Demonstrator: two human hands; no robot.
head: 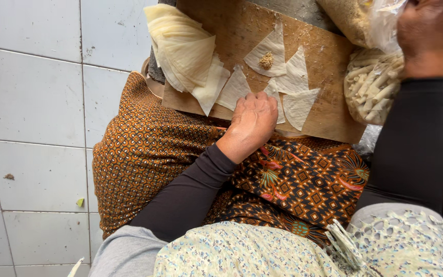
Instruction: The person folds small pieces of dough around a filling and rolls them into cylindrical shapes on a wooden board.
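Wrapper [300, 106] triangle, tip pts toward lap; L hand [255, 119] fingers curled, pressing it; R hand [426, 25] grip unclear.

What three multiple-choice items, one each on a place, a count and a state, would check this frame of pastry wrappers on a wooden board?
1. Where does the brown wooden board rest?
A. on the person's lap
B. on the tiled floor
C. on a shelf

2. How many thin pale triangular wrappers carry a small mound of crumbly brown filling?
A. none
B. one
C. three

3. What is the left hand doing?
A. lifting a knife
B. hanging off the board
C. resting knuckles-up on the board's near edge, over the wrappers

Answers:
1 A, the board lies across the patterned orange and brown cloth covering the lap.
2 B, only the upper wrapper holds filling.
3 C, the left hand lies on the board, while the right hand reaches to the clear plastic bags.
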